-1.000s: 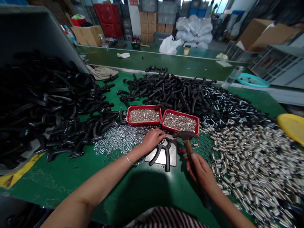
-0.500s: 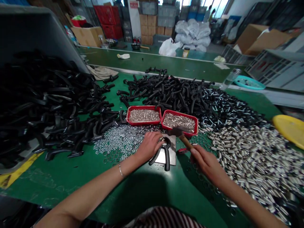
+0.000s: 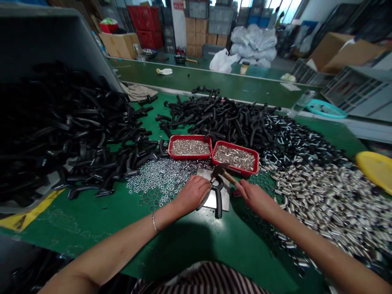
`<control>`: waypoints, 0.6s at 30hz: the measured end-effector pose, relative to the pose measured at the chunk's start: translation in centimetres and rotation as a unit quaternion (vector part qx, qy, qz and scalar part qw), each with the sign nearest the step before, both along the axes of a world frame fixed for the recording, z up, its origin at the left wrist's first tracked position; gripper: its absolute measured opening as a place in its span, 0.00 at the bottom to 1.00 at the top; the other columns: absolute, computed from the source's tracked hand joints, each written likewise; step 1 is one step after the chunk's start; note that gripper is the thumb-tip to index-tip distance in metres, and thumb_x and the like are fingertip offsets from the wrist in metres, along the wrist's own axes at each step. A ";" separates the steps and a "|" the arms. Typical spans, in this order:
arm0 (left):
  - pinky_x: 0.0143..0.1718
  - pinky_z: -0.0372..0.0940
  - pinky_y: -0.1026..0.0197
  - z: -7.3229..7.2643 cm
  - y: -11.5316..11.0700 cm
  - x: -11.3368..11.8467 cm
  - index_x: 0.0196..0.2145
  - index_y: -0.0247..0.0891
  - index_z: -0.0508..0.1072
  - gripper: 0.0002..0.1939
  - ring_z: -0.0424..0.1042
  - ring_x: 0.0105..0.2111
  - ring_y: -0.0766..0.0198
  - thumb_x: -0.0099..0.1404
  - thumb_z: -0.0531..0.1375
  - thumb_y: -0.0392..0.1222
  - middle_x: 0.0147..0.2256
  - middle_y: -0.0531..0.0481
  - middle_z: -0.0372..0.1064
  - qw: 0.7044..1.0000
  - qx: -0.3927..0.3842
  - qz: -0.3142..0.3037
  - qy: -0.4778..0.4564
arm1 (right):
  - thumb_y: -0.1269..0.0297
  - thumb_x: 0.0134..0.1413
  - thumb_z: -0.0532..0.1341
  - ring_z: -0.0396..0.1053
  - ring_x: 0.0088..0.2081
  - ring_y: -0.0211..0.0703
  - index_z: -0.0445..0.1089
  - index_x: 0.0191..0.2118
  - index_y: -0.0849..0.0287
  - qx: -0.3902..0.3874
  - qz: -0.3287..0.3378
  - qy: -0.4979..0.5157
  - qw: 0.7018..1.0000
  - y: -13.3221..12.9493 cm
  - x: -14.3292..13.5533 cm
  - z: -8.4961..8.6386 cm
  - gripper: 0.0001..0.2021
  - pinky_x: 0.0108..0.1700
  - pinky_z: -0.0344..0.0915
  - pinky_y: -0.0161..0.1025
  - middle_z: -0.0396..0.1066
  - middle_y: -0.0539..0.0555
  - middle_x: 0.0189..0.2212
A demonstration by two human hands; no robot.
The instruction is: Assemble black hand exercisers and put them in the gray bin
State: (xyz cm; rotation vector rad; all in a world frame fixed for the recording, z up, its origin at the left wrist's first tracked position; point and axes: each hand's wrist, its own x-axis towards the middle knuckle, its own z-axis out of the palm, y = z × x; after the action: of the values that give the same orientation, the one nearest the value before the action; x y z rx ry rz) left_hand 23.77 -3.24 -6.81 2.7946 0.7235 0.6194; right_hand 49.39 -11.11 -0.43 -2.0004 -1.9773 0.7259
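My left hand (image 3: 192, 193) is closed over the left arm of a black two-armed handle piece (image 3: 218, 198), pressing it to a small metal plate (image 3: 226, 200). In my right hand (image 3: 255, 199) is a hammer (image 3: 229, 177), gripped by its wooden shaft. The hammer's dark head is over the top of the handle piece, close to the left fingertips. Whether it touches a small pin there I cannot tell. Just beyond the plate stand two red trays, one (image 3: 190, 157) with small metal bits and the other (image 3: 256, 164) with rivet-like pins.
Loose washers and rings (image 3: 162, 177) lie left of the plate. Metal sleeves (image 3: 330, 204) are heaped at right, black handle pieces (image 3: 220, 118) behind the trays. A tipped grey bin (image 3: 88, 45) of black parts stands at left. A yellow lid (image 3: 375, 169) lies far right.
The hammer has come down and left onto the top of the handle piece, with my right hand following. My left hand still holds the piece on the plate. The whole view has shifted slightly.
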 end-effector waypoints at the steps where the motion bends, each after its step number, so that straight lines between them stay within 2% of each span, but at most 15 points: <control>1: 0.51 0.60 0.50 0.4 0.0 -0.2 0.46 0.35 0.72 0.12 0.68 0.46 0.56 0.74 0.51 0.40 0.44 0.43 0.72 1.000 -0.017 0.017 -0.009 | 0.50 0.69 0.45 0.68 0.26 0.44 0.62 0.34 0.56 -0.011 0.011 -0.002 1.000 -0.3 0.0 0.2 0.19 0.30 0.57 0.39 0.70 0.54 0.25; 6: 0.50 0.60 0.50 1.8 -0.8 -1.2 0.41 0.36 0.70 0.10 0.67 0.45 0.55 0.74 0.51 0.42 0.42 0.44 0.70 0.987 -0.043 0.150 -0.037 | 0.49 0.70 0.43 0.70 0.28 0.45 0.64 0.39 0.55 0.009 0.038 0.013 0.999 -2.6 -0.4 0.2 0.19 0.31 0.59 0.39 0.71 0.54 0.28; 8: 0.48 0.61 0.49 1.8 -1.8 -1.2 0.38 0.37 0.70 0.11 0.67 0.43 0.54 0.73 0.52 0.45 0.39 0.44 0.70 0.984 -0.047 0.171 -0.008 | 0.49 0.69 0.45 0.70 0.28 0.46 0.65 0.40 0.56 -0.012 0.034 0.009 0.999 -3.1 -0.6 -0.4 0.19 0.31 0.59 0.39 0.72 0.55 0.27; 10: 0.46 0.62 0.49 1.4 -2.9 -0.8 0.38 0.37 0.69 0.13 0.67 0.41 0.53 0.71 0.55 0.50 0.38 0.44 0.69 0.983 -0.045 0.178 0.024 | 0.48 0.68 0.46 0.70 0.27 0.46 0.67 0.41 0.57 -0.058 0.024 0.061 0.996 -3.3 -0.6 -0.8 0.20 0.30 0.60 0.39 0.71 0.54 0.26; 12: 0.44 0.63 0.48 0.9 -3.9 0.0 0.40 0.36 0.69 0.17 0.68 0.40 0.51 0.68 0.58 0.54 0.38 0.42 0.69 0.980 -0.038 0.186 0.054 | 0.45 0.68 0.45 0.68 0.25 0.43 0.68 0.39 0.56 -0.100 -0.004 0.158 0.982 -3.5 -0.5 -1.1 0.22 0.28 0.61 0.38 0.70 0.52 0.24; 14: 0.43 0.64 0.47 0.6 -4.5 0.8 0.42 0.34 0.69 0.19 0.69 0.40 0.49 0.66 0.60 0.54 0.39 0.39 0.69 0.976 -0.034 0.197 0.085 | 0.43 0.67 0.46 0.65 0.22 0.40 0.67 0.38 0.56 -0.113 -0.047 0.241 0.963 -3.8 -0.4 -1.1 0.23 0.25 0.60 0.36 0.68 0.49 0.23; 16: 0.41 0.65 0.47 0.6 -4.6 1.1 0.43 0.33 0.70 0.15 0.70 0.39 0.48 0.68 0.59 0.49 0.39 0.38 0.70 0.974 -0.037 0.194 0.111 | 0.41 0.64 0.51 0.64 0.22 0.39 0.67 0.38 0.55 -0.082 -0.099 0.258 0.958 -4.4 0.2 -1.2 0.22 0.23 0.59 0.36 0.67 0.48 0.23; 18: 0.41 0.65 0.48 1.0 -4.7 0.2 0.41 0.33 0.71 0.11 0.71 0.39 0.49 0.69 0.57 0.44 0.38 0.39 0.71 0.976 -0.039 0.181 0.118 | 0.40 0.57 0.59 0.64 0.21 0.41 0.67 0.41 0.53 -0.033 -0.151 0.210 0.966 -5.1 1.6 -1.4 0.20 0.21 0.58 0.37 0.66 0.47 0.22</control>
State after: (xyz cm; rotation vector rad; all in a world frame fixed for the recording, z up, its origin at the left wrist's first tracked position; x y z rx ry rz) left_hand 23.97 -7.90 -5.86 2.7087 1.2923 0.3017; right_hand 51.02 -16.21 -1.87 -1.9239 -1.3915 1.0439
